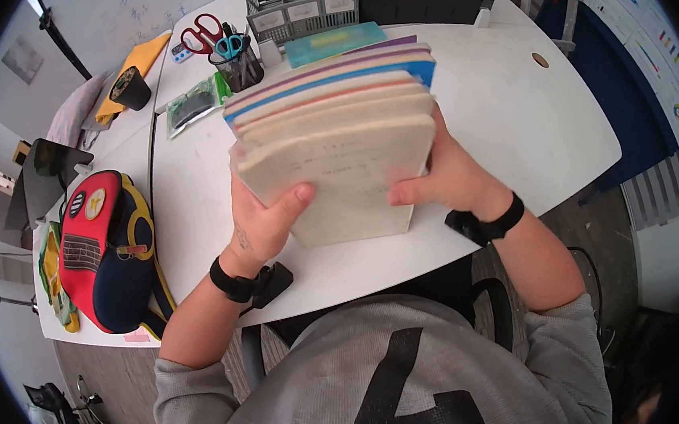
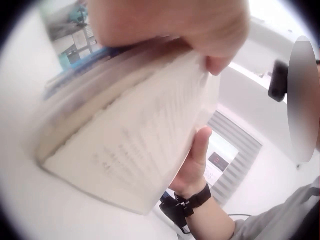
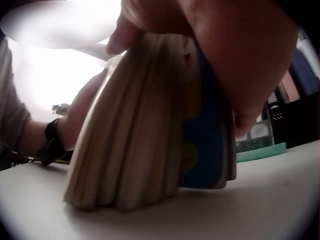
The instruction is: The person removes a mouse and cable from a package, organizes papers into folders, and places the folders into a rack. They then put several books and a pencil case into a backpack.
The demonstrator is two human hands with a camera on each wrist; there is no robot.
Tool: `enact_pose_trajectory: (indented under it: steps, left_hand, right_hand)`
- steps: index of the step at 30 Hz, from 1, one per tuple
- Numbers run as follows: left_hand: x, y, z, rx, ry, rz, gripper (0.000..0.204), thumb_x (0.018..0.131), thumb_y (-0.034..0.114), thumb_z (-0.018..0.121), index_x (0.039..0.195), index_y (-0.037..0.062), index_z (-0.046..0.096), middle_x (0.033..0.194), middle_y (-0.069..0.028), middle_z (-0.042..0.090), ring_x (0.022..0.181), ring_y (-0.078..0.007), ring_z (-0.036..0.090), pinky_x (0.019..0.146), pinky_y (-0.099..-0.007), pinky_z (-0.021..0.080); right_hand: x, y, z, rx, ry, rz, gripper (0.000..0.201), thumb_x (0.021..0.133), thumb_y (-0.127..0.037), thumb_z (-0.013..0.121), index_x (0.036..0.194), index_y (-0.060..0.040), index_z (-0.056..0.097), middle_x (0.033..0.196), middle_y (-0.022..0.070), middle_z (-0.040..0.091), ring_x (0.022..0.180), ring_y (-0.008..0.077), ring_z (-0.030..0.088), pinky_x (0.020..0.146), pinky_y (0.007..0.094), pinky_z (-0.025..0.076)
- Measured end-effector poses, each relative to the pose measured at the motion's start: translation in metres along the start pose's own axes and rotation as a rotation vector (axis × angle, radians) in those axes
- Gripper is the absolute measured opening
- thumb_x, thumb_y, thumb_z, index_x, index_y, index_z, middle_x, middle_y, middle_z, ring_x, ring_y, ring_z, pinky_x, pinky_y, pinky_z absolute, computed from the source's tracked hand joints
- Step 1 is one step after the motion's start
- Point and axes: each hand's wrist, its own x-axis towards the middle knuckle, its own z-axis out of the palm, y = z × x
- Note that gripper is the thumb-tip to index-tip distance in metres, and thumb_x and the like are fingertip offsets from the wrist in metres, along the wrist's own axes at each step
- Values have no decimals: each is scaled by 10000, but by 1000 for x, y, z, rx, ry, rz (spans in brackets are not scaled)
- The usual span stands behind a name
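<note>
A thick bundle of books (image 1: 343, 159) stands on edge on the white table in front of the person, with cream pages facing the body. Its blue cover (image 3: 205, 150) shows toward the far side in the right wrist view. My left hand (image 1: 263, 219) grips the bundle's left side, thumb lying on the nearest page. On the opposite side my right hand (image 1: 452, 166) holds it the same way, fingers behind. Lines of faint print mark the near page (image 2: 135, 130) in the left wrist view. The lower edges stand close to the tabletop in the right wrist view.
A red and navy bag (image 1: 101, 253) lies at the table's left. Behind the books are a mesh pen holder (image 1: 238, 69) with scissors, a green-edged packet (image 1: 194, 105), a teal case (image 1: 329, 45) and a black rack (image 1: 426, 2). A dark pot (image 1: 131, 89) sits back left.
</note>
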Motion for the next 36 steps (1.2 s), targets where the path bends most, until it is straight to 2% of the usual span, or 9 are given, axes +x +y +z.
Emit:
enact_pose_trajectory:
  steps: [2, 8, 11, 15, 17, 18, 22, 27, 36]
  left_hand:
    - [-6, 0, 7, 43, 51, 21, 755, 852, 162, 780, 1417, 31, 297, 1337, -127, 512, 1241, -216, 511, 1034, -391, 444]
    - [7, 7, -6, 180, 83, 111, 783, 848, 99, 768, 1414, 52, 229, 1346, -139, 487, 1258, -236, 502, 1051, -404, 440]
    - [14, 4, -16, 263, 36, 117, 785, 867, 131, 753, 1430, 43, 213, 1369, -153, 479, 1266, -240, 495, 1051, -411, 443]
    - [19, 1, -20, 84, 24, 0, 753, 875, 223, 751, 1436, 20, 292, 1359, -153, 504, 1241, -238, 514, 1034, -397, 451]
    - [22, 2, -19, 42, -4, 11, 746, 871, 250, 756, 1433, 14, 327, 1344, -151, 521, 1228, -238, 524, 1028, -391, 453]
    - [23, 5, -17, 88, 2, 13, 740, 857, 252, 768, 1424, 9, 358, 1320, -149, 540, 1217, -236, 531, 1018, -385, 458]
    - [22, 6, -11, 74, 39, -13, 722, 834, 243, 786, 1404, 1, 413, 1274, -143, 579, 1179, -224, 553, 987, -372, 475]
    - [21, 4, -9, 44, 47, 25, 689, 831, 232, 788, 1382, -2, 447, 1258, -131, 593, 1154, -211, 566, 974, -364, 482]
    - [22, 4, -4, -18, 59, -8, 619, 833, 158, 775, 1358, 1, 485, 1232, -122, 617, 1130, -205, 582, 967, -348, 483]
  right_hand:
    - [-5, 1, 17, 170, -4, -58, 1174, 716, -190, 897, 1552, -65, 82, 1481, 152, 374, 1400, 270, 378, 1138, 433, 374]
    - [18, -8, 18, 74, -24, -146, 1065, 762, -136, 872, 1514, -62, 120, 1426, 145, 428, 1337, 258, 462, 1079, 411, 458]
    - [22, -3, 23, 109, -2, -122, 1112, 761, -167, 887, 1521, -57, 82, 1440, 166, 414, 1362, 274, 437, 1096, 415, 445]
    - [20, -4, 26, -36, 34, -213, 1135, 767, -267, 892, 1537, -38, 92, 1482, 197, 382, 1385, 299, 419, 1107, 432, 418]
    - [10, -17, 21, -362, 242, -425, 1126, 793, -389, 861, 1549, -10, 116, 1525, 231, 334, 1401, 331, 402, 1113, 450, 390]
    - [7, -18, 26, -192, 303, -462, 1056, 826, -444, 818, 1535, 27, 194, 1518, 250, 356, 1386, 356, 423, 1105, 458, 382]
    - [-1, -12, 42, -123, 324, -347, 976, 857, -414, 794, 1512, 53, 241, 1469, 244, 419, 1351, 342, 457, 1096, 454, 392]
    - [-2, -3, 64, 252, 247, -188, 846, 906, -277, 753, 1498, 65, 254, 1405, 207, 469, 1294, 265, 498, 1078, 404, 415]
    - [-4, -13, 84, 299, 209, -228, 796, 904, -138, 704, 1499, 61, 213, 1416, 188, 452, 1302, 247, 492, 1083, 389, 411]
